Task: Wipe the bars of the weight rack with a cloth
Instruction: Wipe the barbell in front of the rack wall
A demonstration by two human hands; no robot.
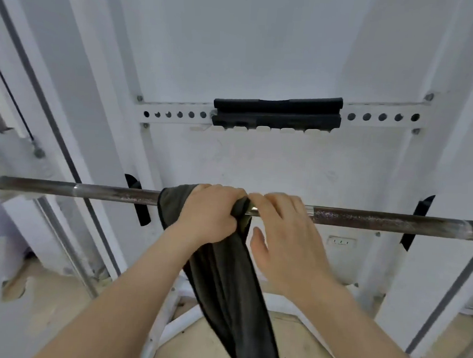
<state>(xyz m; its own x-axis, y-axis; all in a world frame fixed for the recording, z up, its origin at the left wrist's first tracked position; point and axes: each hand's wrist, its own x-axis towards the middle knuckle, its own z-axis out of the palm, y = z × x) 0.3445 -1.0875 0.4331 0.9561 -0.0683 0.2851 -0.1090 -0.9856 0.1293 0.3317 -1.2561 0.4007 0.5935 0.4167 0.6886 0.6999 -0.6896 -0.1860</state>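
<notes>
pale floor (56,300) shows beneath the forearms. a dark cloth (223,288) hangs down below the left hand (211,213), its top draped over the bar (379,220); the left hand grips cloth and bar together. touching its right side, the right hand (284,231) hooks its fingers over bare metal, thumb loose below. out to either side of the hands the bar lies uncovered, dull and mottled, so i judge the wiping is at mid-bar, with both outer lengths left. beyond the hands, a perforated crosspiece (173,114) carries a black pad (278,109) against the white wall (266,42); whether it has been wiped, i cannot tell.
</notes>
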